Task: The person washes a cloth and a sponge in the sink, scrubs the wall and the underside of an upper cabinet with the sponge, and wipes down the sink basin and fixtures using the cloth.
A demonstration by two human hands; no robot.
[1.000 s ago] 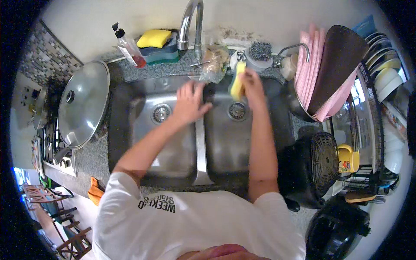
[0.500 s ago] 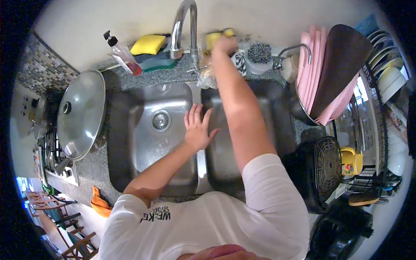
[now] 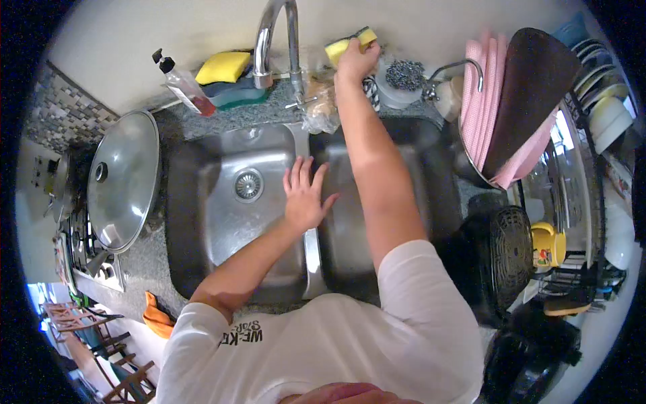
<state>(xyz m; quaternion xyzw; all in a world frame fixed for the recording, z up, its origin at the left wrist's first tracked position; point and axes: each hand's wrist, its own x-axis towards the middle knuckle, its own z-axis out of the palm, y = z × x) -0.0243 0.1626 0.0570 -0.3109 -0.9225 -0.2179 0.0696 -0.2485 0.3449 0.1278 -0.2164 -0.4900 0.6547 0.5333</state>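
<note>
My right hand (image 3: 356,62) is closed on a yellow and dark green sponge (image 3: 343,47), held against the wall (image 3: 377,17) behind the sink. Fingers spread, my left hand (image 3: 306,198) rests on the divider (image 3: 313,259) of the double steel sink (image 3: 235,229) and holds nothing. Beside my right forearm lie a clear plastic bag (image 3: 321,108) and a black-and-white patterned item (image 3: 371,93). A dark scouring pad (image 3: 404,75) sits on a translucent tub (image 3: 397,95).
The faucet (image 3: 264,47) rises left of my right hand. Further left are a soap bottle (image 3: 185,87), a yellow sponge (image 3: 223,67) and a glass lid (image 3: 123,182). Pink cloths (image 3: 479,101), a black basket (image 3: 508,256) and a dish rack (image 3: 585,202) stand to the right.
My right hand has moved from over the right basin up to the wall with the sponge, then slightly right. My left hand has come down onto the divider.
</note>
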